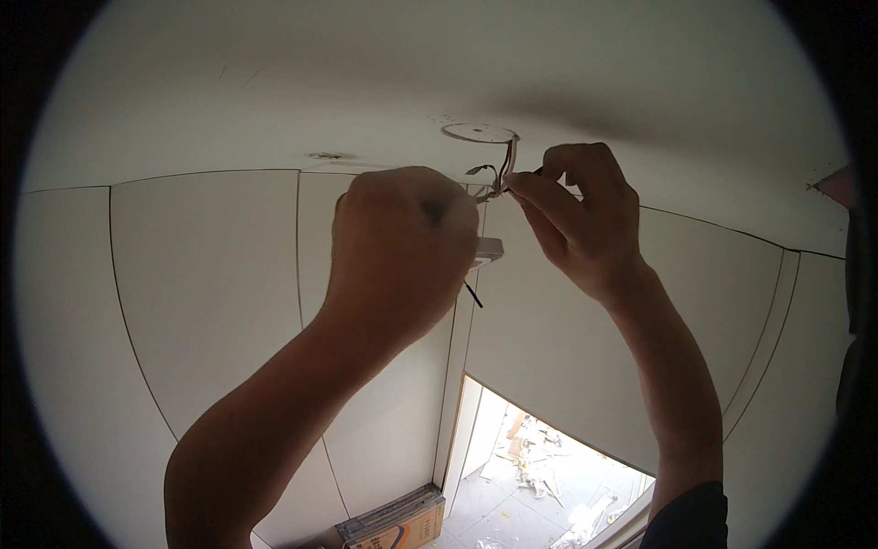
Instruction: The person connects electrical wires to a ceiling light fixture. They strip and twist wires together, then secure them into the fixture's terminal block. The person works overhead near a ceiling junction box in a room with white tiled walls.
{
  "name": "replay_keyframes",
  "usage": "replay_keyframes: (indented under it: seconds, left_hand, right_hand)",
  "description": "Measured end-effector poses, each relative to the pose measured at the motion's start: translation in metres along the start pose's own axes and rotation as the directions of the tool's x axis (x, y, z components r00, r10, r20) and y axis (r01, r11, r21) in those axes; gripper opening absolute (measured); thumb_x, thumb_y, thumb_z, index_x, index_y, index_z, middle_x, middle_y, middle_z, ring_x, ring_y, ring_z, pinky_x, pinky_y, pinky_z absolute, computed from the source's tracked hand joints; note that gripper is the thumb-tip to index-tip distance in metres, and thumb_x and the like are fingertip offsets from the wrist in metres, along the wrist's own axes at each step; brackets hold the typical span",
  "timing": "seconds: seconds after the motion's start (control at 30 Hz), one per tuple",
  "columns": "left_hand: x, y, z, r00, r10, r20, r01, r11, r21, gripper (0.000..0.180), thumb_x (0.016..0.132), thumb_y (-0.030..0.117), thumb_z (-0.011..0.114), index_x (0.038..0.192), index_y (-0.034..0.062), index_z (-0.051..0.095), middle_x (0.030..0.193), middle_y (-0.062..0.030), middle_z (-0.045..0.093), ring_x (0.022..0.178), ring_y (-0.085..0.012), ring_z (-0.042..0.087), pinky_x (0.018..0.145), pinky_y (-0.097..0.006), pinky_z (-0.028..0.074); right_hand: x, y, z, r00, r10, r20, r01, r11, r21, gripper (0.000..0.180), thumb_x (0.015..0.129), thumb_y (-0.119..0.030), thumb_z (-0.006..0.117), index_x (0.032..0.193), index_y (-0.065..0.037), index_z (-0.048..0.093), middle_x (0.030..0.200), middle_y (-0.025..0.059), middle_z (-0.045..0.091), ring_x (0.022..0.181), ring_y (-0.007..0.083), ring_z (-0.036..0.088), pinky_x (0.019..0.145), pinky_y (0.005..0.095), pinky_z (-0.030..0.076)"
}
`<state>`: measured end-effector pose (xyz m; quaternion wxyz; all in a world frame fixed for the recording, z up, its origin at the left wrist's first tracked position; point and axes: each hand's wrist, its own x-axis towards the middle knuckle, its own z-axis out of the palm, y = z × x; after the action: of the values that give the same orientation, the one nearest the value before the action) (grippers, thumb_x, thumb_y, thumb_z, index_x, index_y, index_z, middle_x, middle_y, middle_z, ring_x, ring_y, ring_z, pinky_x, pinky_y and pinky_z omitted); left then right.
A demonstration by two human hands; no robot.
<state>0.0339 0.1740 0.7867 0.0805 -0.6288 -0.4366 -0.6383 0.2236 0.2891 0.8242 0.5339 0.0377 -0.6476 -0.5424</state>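
Both hands were up in the middle of the frame, busy with the loose wires (511,157) that hung from the round disc (478,134) on the ceiling (274,82), upper centre. The right hand (590,218), just right of centre, had thumb and index finger pinched on the wire ends. The left hand (407,240) looked curled up, its back to the camera, so I honestly can't tell what its fingers were gripping. A pale boxy fitting (491,248) poked out past its right edge, and a thin black lead (473,294) stuck out underneath; whether that hand held either one was hidden.

My read: this was the wire-handling step, sorting or joining conductors, and I couldn't make out a finished connection. Seems to me the next move called for steadying the strands with one hand while the other worked the ends together, without tugging on the ceiling run.
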Motion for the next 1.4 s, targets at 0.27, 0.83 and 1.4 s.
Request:
replay_keyframes:
  seconds: [0.27,0.83,1.4]
  left_hand:
    - [-0.013,-0.006,-0.020,0.992,-0.024,-0.128,0.015,0.998,-0.069,0.021,0.091,0.011,0.066,0.092,-0.0070,0.076,0.071,-0.0119,0.070,0.060,-0.0151,0.063,0.059,-0.032,0.051]
    - [-0.042,-0.018,-0.040,0.987,-0.110,-0.117,0.089,0.981,-0.170,0.015,0.095,0.012,0.071,0.095,-0.0018,0.075,0.077,-0.0041,0.069,0.069,-0.0095,0.061,0.067,-0.029,0.049]
    - [0.016,-0.018,-0.033,0.954,0.153,0.257,-0.179,0.980,0.082,0.016,0.099,0.011,0.061,0.087,0.0002,0.064,0.070,-0.0035,0.056,0.063,-0.0106,0.053,0.058,-0.032,0.045]
  right_hand:
    - [0.009,-0.013,0.004,0.968,0.253,-0.001,-0.239,0.916,0.323,0.040,0.084,-0.002,0.083,0.119,-0.010,0.066,0.111,0.0075,0.062,0.089,0.0208,0.063,0.069,0.0354,0.054]
    - [0.002,-0.032,0.016,0.588,0.541,0.602,-0.797,0.261,0.544,0.020,0.107,-0.013,0.065,0.121,0.001,0.068,0.084,0.0015,0.067,0.069,0.0048,0.049,0.060,0.0271,0.041]
    - [-0.043,-0.014,0.024,0.614,0.592,0.523,-0.742,0.205,0.639,0.019,0.104,-0.001,0.067,0.123,-0.002,0.067,0.110,0.0014,0.069,0.096,0.0088,0.061,0.074,0.0252,0.052]
